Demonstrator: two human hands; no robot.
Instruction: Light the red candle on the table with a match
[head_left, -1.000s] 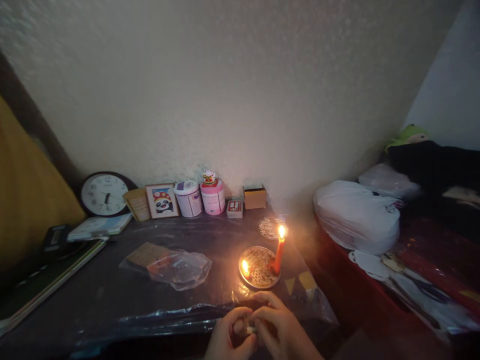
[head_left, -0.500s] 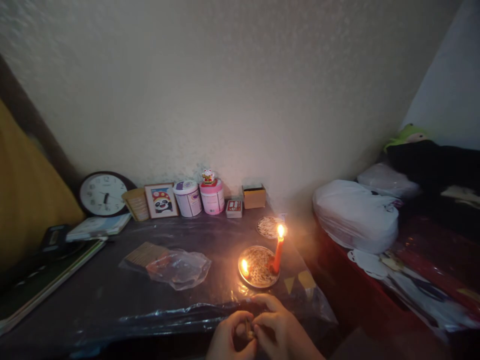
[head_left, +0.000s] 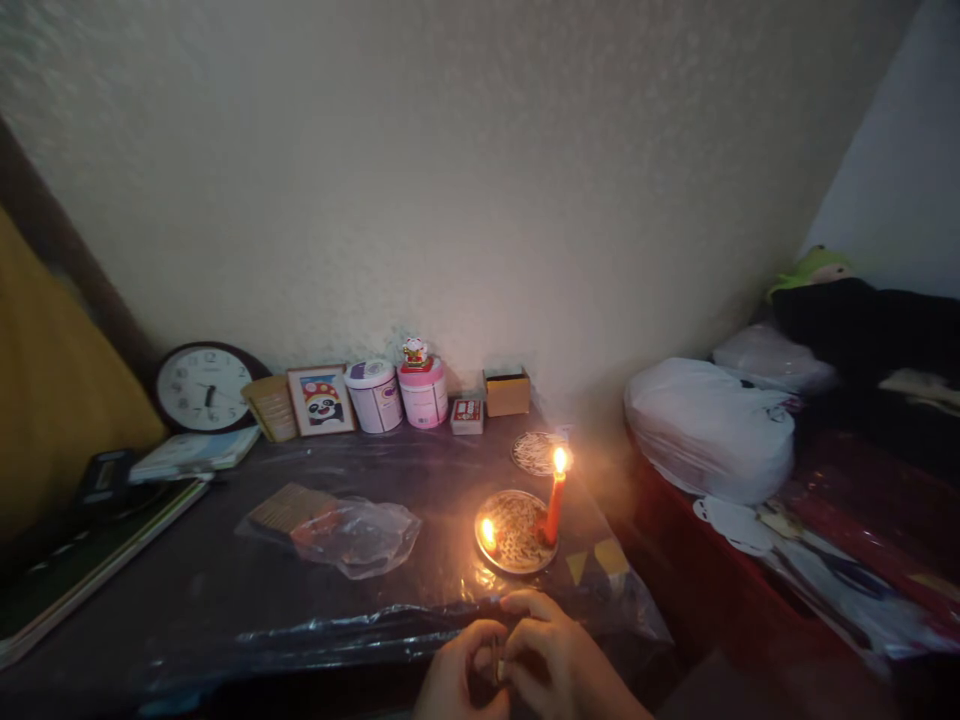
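My left hand (head_left: 459, 678) and my right hand (head_left: 561, 662) meet at the table's front edge. Their fingertips pinch together around a small, thin, pale piece (head_left: 496, 664), too small and dim to name. Just beyond my fingers lies a round metal plate (head_left: 517, 563) with a patterned surface. A lit red candle (head_left: 555, 508) stands on its right side, leaning slightly. On the left of the plate is another bright flame or its reflection (head_left: 487, 532); I cannot tell which. Behind the candle, a second patterned disc (head_left: 534, 453) holds or shows pale thin strips.
Crumpled clear plastic with cardboard (head_left: 352, 535) lies left of the plate. Yellow paper pieces (head_left: 609, 558) are at the right. Along the wall stand a clock (head_left: 204, 388), a panda picture (head_left: 322, 400), two tins (head_left: 424, 395), and small boxes (head_left: 506, 393). White bags (head_left: 709, 425) sit farther right.
The fingers have shifted slightly around the small piece, and the right fingers are closer against the left. The view has moved a little; the plate and candle stay put.
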